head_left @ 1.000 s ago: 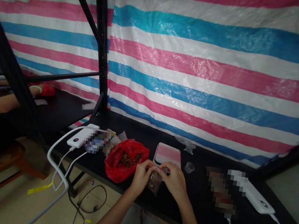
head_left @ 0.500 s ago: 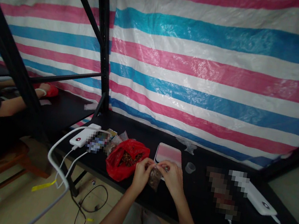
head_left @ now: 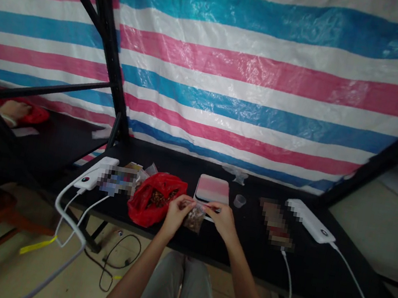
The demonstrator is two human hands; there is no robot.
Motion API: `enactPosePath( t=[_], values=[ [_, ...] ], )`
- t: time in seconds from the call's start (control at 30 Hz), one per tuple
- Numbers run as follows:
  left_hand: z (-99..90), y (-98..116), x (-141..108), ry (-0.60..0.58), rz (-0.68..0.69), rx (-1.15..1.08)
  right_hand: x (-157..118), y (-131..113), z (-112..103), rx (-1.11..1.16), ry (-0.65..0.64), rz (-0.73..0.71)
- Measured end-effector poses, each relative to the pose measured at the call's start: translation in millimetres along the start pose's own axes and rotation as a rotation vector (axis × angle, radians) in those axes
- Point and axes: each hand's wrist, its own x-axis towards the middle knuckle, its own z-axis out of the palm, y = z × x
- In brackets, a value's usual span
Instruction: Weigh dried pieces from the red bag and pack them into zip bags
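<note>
My left hand (head_left: pixel 174 214) and my right hand (head_left: pixel 220 218) meet over the black table (head_left: pixel 169 238), pinching the top edge of a small clear plastic bag (head_left: pixel 194 219) between them. Brown dried pieces fill its lower part. Just left of my left hand lies a crumpled red plastic bag (head_left: pixel 150 201) holding similar brown pieces. Behind my right hand sits a flat pink-and-white pad, perhaps a scale (head_left: pixel 213 189), and the small bag's lower corner hangs in front of it.
White power banks (head_left: pixel 96 172) (head_left: pixel 311 221) with white cables lie at both sides, beside pixelated packets (head_left: pixel 119 180) (head_left: pixel 276 223). A small clear cup (head_left: pixel 239 201) stands nearby. Black shelf posts (head_left: pixel 105 36) rise before a striped tarp (head_left: pixel 272 75). Another person's arm (head_left: pixel 14 110) rests at the left.
The whole scene has shifted left and up in view as my head turned. Both hands remain together on the small bag's top edge.
</note>
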Motion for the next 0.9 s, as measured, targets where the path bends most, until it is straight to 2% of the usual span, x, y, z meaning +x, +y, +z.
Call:
enactPosePath(
  t=[0.3, 0.5, 0.63, 0.77, 0.9],
  values=[
    [-0.4, -1.7, -1.3, -0.005, -0.056, -0.001, -12.2, -13.2, 8.1, -0.069, 0.134, 0.001],
    [-1.4, 0.1, -4.9, 0.005, -0.029, 0.052, -24.1, -17.4, 20.1, -0.073, 0.228, -0.128],
    [-1.2, 0.4, -5.7, -0.021, -0.023, 0.098, -30.4, -13.9, 27.3, -0.091, 0.286, -0.128],
    [0.3, 2.1, -5.0, -0.065, -0.014, 0.134, -31.3, -6.2, 27.7, -0.034, 0.302, -0.097],
    [2.4, 6.5, -5.8, -0.097, 0.012, 0.157, -31.8, -3.4, 22.6, -0.062, 0.264, -0.104]
  ],
)
